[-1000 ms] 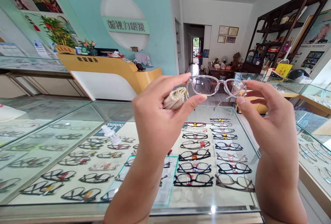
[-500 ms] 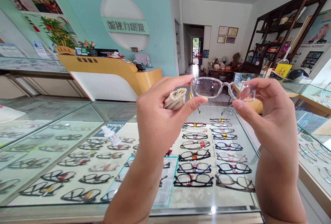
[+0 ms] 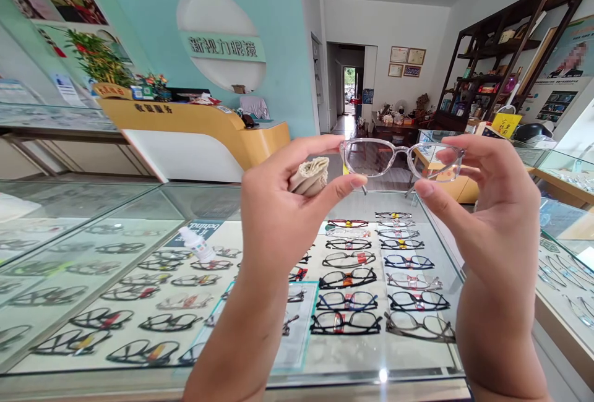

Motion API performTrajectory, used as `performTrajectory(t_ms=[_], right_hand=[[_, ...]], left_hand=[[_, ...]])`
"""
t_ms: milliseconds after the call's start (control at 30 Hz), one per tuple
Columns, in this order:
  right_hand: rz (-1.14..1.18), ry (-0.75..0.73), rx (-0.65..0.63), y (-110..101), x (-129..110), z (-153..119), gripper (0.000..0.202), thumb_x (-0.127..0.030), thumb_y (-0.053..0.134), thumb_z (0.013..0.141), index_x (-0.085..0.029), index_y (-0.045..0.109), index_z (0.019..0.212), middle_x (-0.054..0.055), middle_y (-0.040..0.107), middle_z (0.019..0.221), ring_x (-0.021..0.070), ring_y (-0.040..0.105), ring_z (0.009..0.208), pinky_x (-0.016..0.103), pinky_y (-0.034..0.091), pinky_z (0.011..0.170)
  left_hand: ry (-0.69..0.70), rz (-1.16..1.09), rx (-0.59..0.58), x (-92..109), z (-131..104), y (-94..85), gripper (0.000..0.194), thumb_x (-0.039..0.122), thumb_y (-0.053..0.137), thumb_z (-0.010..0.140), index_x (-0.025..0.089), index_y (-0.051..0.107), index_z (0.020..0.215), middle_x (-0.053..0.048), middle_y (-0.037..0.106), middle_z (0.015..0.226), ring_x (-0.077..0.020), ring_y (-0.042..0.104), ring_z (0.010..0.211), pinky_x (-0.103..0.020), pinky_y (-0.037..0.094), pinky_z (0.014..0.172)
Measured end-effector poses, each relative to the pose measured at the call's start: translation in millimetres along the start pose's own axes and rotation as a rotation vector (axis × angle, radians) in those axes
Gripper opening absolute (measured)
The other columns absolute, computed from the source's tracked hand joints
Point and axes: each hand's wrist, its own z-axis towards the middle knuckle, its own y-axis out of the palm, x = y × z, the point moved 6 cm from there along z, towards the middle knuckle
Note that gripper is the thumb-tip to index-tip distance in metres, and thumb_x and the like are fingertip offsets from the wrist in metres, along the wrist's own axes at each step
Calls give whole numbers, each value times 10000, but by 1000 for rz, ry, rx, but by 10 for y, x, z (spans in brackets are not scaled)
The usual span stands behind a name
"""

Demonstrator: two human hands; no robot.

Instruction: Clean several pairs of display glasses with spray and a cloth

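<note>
A pair of eyeglasses [image 3: 400,150] with a clear, see-through frame is held up in front of me, above the glass display case. My left hand [image 3: 283,204] pinches its left end between thumb and forefinger. Tucked in the same palm is a rolled beige cloth [image 3: 310,176], its folded end showing. My right hand [image 3: 492,198] grips the right end of the frame with thumb and fingers. The lenses face me, and the temple arms point away, mostly hidden. Below the hands, rows of eyeglasses [image 3: 348,278] lie in the case.
A white spray bottle [image 3: 197,244] stands on the case's glass top [image 3: 297,380] to the left. A teal-edged mat [image 3: 301,352] lies near the front. Beyond are a yellow and white counter [image 3: 185,120], a dark wooden shelf [image 3: 492,55] and another glass case [image 3: 563,266] at right.
My right hand has shifted slightly right, and its fingers have moved a little on the frame. The eyeglasses have turned slightly. Both hands keep hold of them.
</note>
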Motion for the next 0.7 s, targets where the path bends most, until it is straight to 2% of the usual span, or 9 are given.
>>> performTrajectory(t_ms=[67,133,233,367,533,700], right_hand=[[8,4,-12,-1,-3,-4,391,-338,891,877,-309,717,1226,22,769,1177,258,726,1139,533,556,1057],[-1,2,-24,-5,-5,-8,377,-342,867,899,-318,714,1243,31,769,1206,269,730,1149,548,564,1067],[-25,-15,-38,-8,-9,-17,367,-363,837,925,-329,713,1269,43,767,1230,281,732,1167,551,581,1062],[-9,-23,-7,-22,-2,-33,377,-364,839,926,-328,703,1276,43,771,1211,279,739,1159,540,586,1059],[-31,-40,27,-35,-16,-51,326,-383,824,948,-341,717,1253,47,767,1205,301,735,1165,569,585,1060],[-79,-29,19,-57,8,-14,321,-340,817,941,-332,742,1253,44,775,1210,288,737,1146,546,593,1027]], left_hand=[[-37,6,-20,-27,12,-2,354,509,1001,743,351,864,1029,2,865,1012,-173,712,694,-331,571,544],[-74,-22,-41,-62,26,-3,362,529,1003,730,339,867,1006,2,841,920,-117,554,546,-297,430,430],[-113,-62,-52,-125,48,-15,373,546,1006,715,331,871,988,10,779,802,-76,350,481,-279,264,385],[-115,-21,-75,-238,72,-20,342,566,964,770,351,862,1015,8,721,765,-86,343,497,-288,256,408],[-85,9,-100,-347,75,5,386,617,933,786,335,846,1035,-2,685,750,-113,443,512,-316,295,408],[-101,-15,-17,-256,28,16,369,565,958,780,323,844,1034,-2,746,830,-89,385,504,-305,268,410]])
